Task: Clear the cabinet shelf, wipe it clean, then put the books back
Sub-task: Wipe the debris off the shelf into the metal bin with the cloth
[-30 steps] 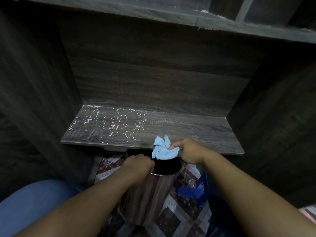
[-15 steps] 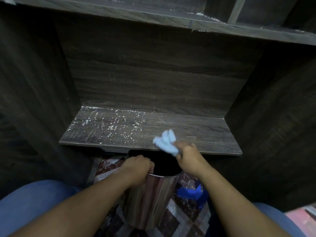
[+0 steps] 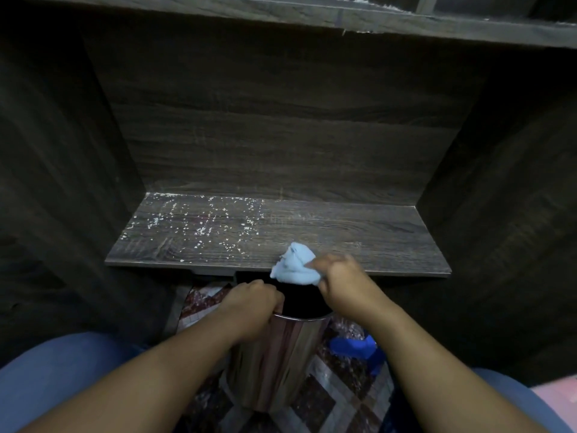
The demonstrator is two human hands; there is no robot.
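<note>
Two grips: one on a pale blue cloth (image 3: 295,268), one on the rim of a shiny metal bin (image 3: 281,354).
Cloth grip: the right hand (image 3: 343,285) has its fingers curled tight round the cloth, which bulges out crumpled to the left of the knuckles. The hand is slightly blurred.
Bin grip: the left hand (image 3: 253,303) is closed over the bin's near-left rim, with the fingertips hooked into the dark opening and hidden there.
Cloth: bunched into a wad at the front edge of the shelf (image 3: 359,235), right of its middle. It lies partly over the board and partly over the bin's mouth; whether it touches the wood I cannot tell.
Bin: its mouth sits just below and in front of the shelf's front edge. Its mirrored side faces the camera, between the two forearms.
Shelf: a dark wood-grain board, with plain grain showing on its right half.
Specks: white crumbs (image 3: 199,223) are scattered over the left half of the board, thickest toward the back left and thinning out toward the cloth.
Cabinet: the back panel (image 3: 281,135) and both side walls are the same dark wood. An upper board (image 3: 312,14) runs across the top, with a few white flecks on it.
Floor: a mat (image 3: 327,398) patterned in brown and pale squares lies under the bin. A blue object (image 3: 352,346) sits just right of the bin; I cannot tell what it is.
Legs: blue-clad knees (image 3: 62,370) show at both lower corners.
</note>
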